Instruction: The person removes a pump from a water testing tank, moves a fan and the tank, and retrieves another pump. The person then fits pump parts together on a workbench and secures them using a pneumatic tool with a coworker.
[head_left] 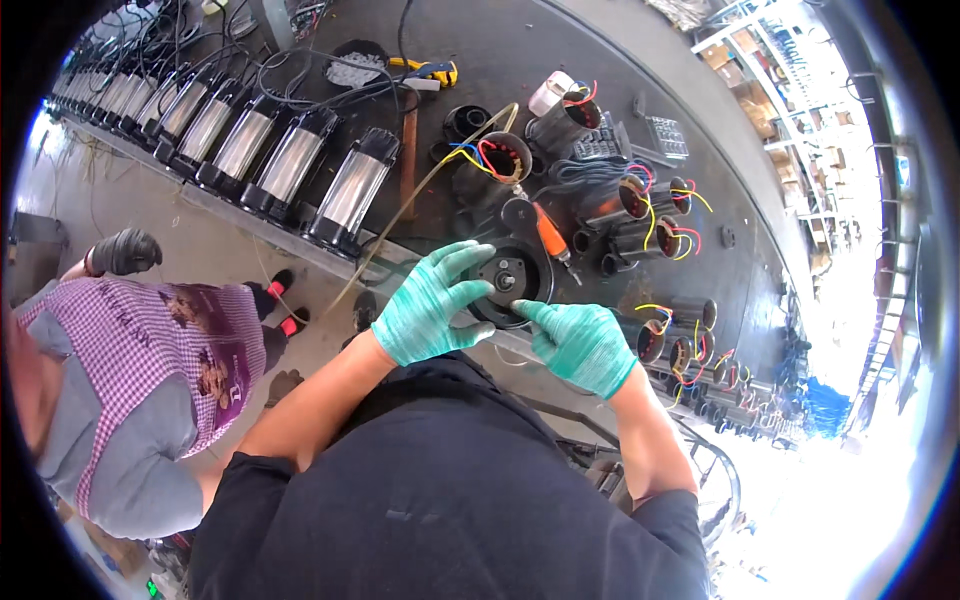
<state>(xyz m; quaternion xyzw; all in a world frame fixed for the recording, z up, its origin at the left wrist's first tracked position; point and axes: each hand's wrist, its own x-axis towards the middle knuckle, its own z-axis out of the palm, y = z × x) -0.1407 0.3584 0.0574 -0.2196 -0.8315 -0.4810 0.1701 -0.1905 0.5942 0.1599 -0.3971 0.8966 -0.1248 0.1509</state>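
Note:
A round black motor part (524,297) with a metal shaft at its centre (507,283) sits at the bench's near edge. My left hand (430,308), in a green glove, reaches over its left side with the fingers spread. From the right, my gloved right hand (585,347) brings its index fingertip to the part's near rim. The other right fingers are curled, and anything pinched in them is too small or hidden to make out. Just beyond the part lies an orange-bodied power screwdriver (549,234), its tip pointing right and toward me.
Motor housings with coloured wires (640,237) crowd the bench (480,70) to the right and far side. Steel-bodied pumps (355,187) line its left edge. A bowl of small parts (356,63) stands at the back. Another person (130,380) is at my left.

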